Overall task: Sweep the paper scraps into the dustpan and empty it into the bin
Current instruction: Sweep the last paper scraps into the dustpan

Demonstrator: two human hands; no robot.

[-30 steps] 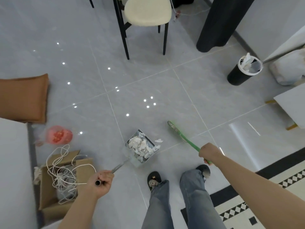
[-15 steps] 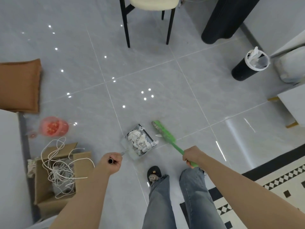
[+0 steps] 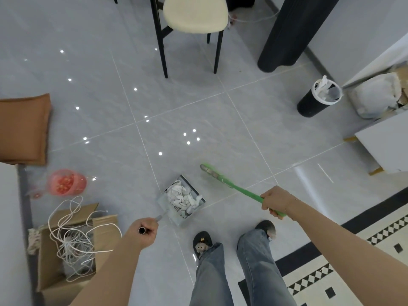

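Note:
A small dustpan [image 3: 194,211] sits low over the grey tiled floor, filled with white paper scraps [image 3: 182,196]. My left hand [image 3: 143,231] grips its metal handle from behind. My right hand [image 3: 274,200] grips the green brush [image 3: 229,184] by its handle; the brush head points up and left, lifted away to the right of the pan. The black bin [image 3: 315,102] with a white rim stands at the far right, paper inside it.
A cream-seated chair [image 3: 195,16] with black legs stands ahead. A cardboard box with tangled white cord [image 3: 72,244] and a red bag [image 3: 66,182] lie at the left, beside a brown cushion [image 3: 22,129]. A dark column [image 3: 287,40] and white furniture [image 3: 384,149] flank the bin.
The brush swept in against the pan's mouth half a second ago and has since swung back out to the right. The loose scrap beside the pan is gone from the floor.

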